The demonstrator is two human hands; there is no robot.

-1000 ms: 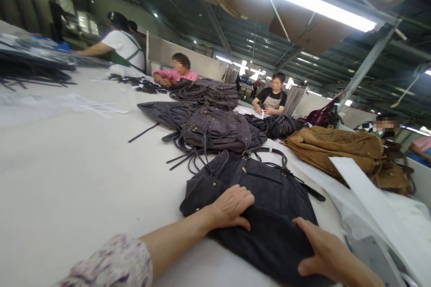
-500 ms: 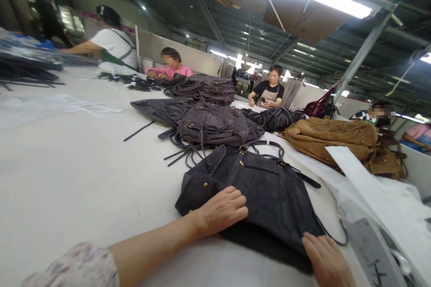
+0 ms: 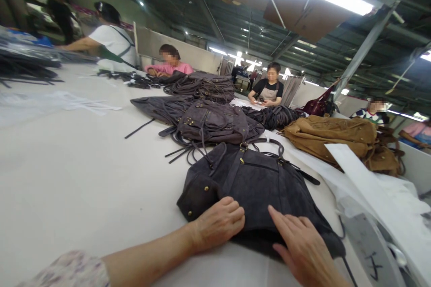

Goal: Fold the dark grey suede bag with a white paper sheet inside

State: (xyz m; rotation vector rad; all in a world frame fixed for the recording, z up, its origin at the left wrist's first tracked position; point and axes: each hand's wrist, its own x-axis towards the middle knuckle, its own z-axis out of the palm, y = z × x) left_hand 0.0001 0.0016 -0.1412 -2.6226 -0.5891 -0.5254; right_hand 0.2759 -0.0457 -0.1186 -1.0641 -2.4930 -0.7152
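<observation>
One dark bag [image 3: 259,186] lies nearest on the tabletop [image 3: 94,179], its near edge clasped in the left hand [image 3: 220,220]. The right hand [image 3: 299,244] is at that edge, unclenched, fingers extended, thumb apart.

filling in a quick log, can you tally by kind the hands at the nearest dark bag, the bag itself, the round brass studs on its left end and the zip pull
Hands: 2 (left hand, right hand)
Bag: 1 (dark bag)
Round brass studs, left end: 2 visible
Zip pull: 1
Total: 6
</observation>
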